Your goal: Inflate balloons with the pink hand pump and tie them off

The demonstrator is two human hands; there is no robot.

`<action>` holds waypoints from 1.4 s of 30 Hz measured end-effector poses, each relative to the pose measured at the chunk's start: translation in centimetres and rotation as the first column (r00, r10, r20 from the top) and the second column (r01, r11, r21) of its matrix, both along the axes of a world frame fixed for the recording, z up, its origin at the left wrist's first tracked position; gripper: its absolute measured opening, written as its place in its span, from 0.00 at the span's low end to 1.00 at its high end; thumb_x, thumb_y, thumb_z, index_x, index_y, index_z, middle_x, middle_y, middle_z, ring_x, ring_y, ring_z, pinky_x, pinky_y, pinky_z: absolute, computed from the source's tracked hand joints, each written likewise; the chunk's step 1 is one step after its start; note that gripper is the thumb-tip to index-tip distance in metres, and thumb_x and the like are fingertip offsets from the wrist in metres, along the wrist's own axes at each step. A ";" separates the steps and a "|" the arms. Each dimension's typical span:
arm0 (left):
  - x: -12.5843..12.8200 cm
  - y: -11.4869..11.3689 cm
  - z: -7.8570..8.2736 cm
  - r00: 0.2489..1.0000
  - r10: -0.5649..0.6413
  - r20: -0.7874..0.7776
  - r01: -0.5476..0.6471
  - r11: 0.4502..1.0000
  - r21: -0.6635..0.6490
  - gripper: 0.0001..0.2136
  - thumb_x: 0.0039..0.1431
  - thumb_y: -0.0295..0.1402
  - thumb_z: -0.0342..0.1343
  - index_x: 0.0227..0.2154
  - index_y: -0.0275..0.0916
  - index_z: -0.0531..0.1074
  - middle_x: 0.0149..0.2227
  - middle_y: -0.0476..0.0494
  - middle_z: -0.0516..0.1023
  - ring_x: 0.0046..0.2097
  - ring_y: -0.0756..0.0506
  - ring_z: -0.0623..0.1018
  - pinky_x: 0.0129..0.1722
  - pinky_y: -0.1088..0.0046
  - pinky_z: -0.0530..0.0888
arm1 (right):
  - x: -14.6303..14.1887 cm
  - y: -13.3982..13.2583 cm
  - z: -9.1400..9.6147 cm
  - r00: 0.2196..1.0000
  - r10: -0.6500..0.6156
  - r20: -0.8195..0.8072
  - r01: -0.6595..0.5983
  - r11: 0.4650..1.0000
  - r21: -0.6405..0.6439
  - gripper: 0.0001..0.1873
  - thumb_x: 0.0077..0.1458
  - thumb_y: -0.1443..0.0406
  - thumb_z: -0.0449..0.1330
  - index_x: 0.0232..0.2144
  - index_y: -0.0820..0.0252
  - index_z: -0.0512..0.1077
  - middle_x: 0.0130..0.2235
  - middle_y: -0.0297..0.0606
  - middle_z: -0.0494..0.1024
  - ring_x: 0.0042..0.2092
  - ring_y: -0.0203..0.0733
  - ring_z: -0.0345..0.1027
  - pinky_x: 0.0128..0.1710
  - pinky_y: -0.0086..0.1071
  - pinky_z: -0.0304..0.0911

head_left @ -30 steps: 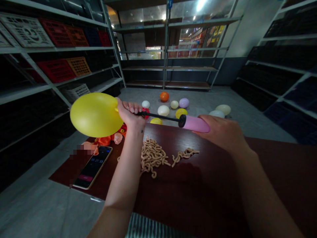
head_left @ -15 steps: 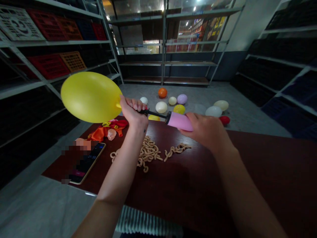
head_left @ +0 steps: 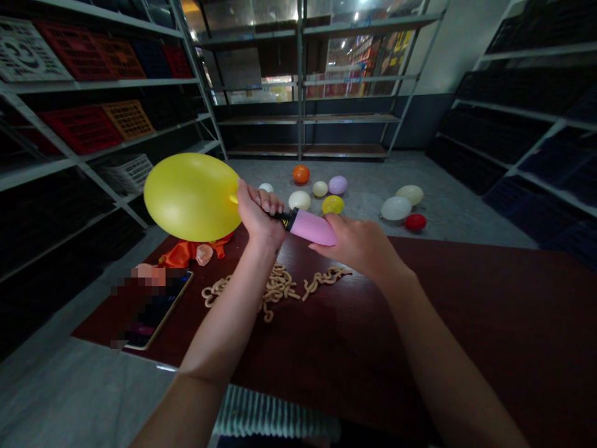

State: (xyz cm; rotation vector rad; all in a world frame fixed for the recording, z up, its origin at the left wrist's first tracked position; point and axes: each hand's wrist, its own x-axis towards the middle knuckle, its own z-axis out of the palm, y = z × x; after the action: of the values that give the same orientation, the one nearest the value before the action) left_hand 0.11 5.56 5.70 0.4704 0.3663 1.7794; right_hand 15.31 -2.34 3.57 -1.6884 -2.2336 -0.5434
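A yellow balloon [head_left: 192, 196], well inflated, sticks out to the left of my left hand [head_left: 258, 214], which is closed round the balloon's neck and the black nozzle end of a hand pump. My right hand [head_left: 355, 244] grips the pump's pink barrel [head_left: 311, 227], pushed in close against my left hand so that almost none of the black rod shows. Both hands hover above the far edge of a dark red table [head_left: 420, 336]. Under them lies a pile of beige uninflated balloons [head_left: 275, 287].
A phone [head_left: 156, 308] lies at the table's left end, with orange and red limp balloons [head_left: 189, 252] beyond it. Several inflated balloons [head_left: 396, 208] sit on the grey floor past the table. Metal shelving with crates [head_left: 84, 127] lines the left, back and right.
My right hand has pushed the pink barrel leftward along the rod until it meets my left hand. The balloon has grown a little.
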 end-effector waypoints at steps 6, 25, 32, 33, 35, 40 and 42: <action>-2.1 0.4 1.4 0.999 0.028 -0.014 -0.029 0.999 -0.028 0.25 0.70 0.43 0.42 0.17 0.39 0.46 0.11 0.57 0.47 0.12 0.55 0.52 0.14 0.78 0.53 | 0.2 0.2 0.2 0.998 0.015 -0.069 -0.020 0.997 -0.068 0.25 0.54 0.48 0.57 0.45 0.59 0.69 0.37 0.41 0.80 0.36 0.47 0.74 0.29 0.33 0.52; -7.6 2.8 1.7 0.982 0.182 0.049 -0.183 0.983 0.025 0.26 0.67 0.41 0.50 0.14 0.40 0.50 0.12 0.55 0.47 0.13 0.54 0.52 0.16 0.74 0.53 | 2.5 -0.2 1.9 0.991 -0.129 -0.044 0.115 0.965 -0.237 0.22 0.52 0.47 0.57 0.42 0.54 0.71 0.35 0.37 0.80 0.34 0.45 0.72 0.27 0.33 0.51; -6.6 2.8 1.2 0.974 0.218 0.062 -0.221 0.974 0.046 0.25 0.69 0.39 0.45 0.15 0.39 0.49 0.12 0.55 0.48 0.14 0.54 0.52 0.17 0.73 0.53 | 1.1 -0.9 1.9 0.966 -0.218 0.141 0.216 0.976 0.031 0.17 0.54 0.54 0.57 0.39 0.61 0.68 0.36 0.42 0.79 0.33 0.45 0.71 0.27 0.34 0.43; -6.3 2.8 1.1 0.975 0.210 0.072 -0.214 0.976 0.045 0.24 0.70 0.38 0.44 0.16 0.39 0.49 0.12 0.55 0.48 0.14 0.54 0.52 0.17 0.74 0.53 | 1.0 -1.0 2.0 0.965 -0.219 0.146 0.215 0.976 0.043 0.17 0.54 0.54 0.56 0.39 0.61 0.68 0.36 0.42 0.79 0.33 0.46 0.71 0.26 0.34 0.43; -5.7 2.5 1.1 0.981 0.181 0.066 -0.185 0.981 0.052 0.24 0.70 0.37 0.44 0.16 0.39 0.49 0.13 0.55 0.48 0.14 0.54 0.52 0.17 0.74 0.53 | 0.8 -1.1 2.1 0.966 -0.213 0.149 0.205 0.977 0.065 0.17 0.54 0.54 0.57 0.39 0.61 0.67 0.36 0.42 0.78 0.33 0.46 0.71 0.27 0.34 0.43; -2.5 0.9 1.0 0.994 0.112 0.005 -0.112 0.994 0.013 0.25 0.70 0.40 0.44 0.16 0.39 0.48 0.13 0.55 0.48 0.14 0.54 0.52 0.17 0.74 0.54 | 0.5 -1.1 1.7 0.971 -0.198 0.133 0.191 0.980 0.062 0.17 0.54 0.54 0.58 0.39 0.61 0.67 0.38 0.44 0.78 0.34 0.48 0.72 0.26 0.34 0.44; -1.0 -0.1 0.9 0.995 0.094 -0.024 -0.094 0.995 -0.015 0.25 0.70 0.42 0.43 0.17 0.39 0.48 0.13 0.54 0.48 0.14 0.54 0.52 0.17 0.74 0.55 | 0.2 -1.1 1.5 0.975 -0.180 0.128 0.175 0.983 0.052 0.18 0.54 0.53 0.58 0.39 0.61 0.67 0.37 0.44 0.79 0.33 0.48 0.72 0.26 0.34 0.42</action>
State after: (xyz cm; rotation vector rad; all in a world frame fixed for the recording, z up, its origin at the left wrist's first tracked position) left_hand -0.87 5.51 6.60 0.4687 0.4247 1.8620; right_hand 15.49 -3.44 5.03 -1.8941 -2.1546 -0.7583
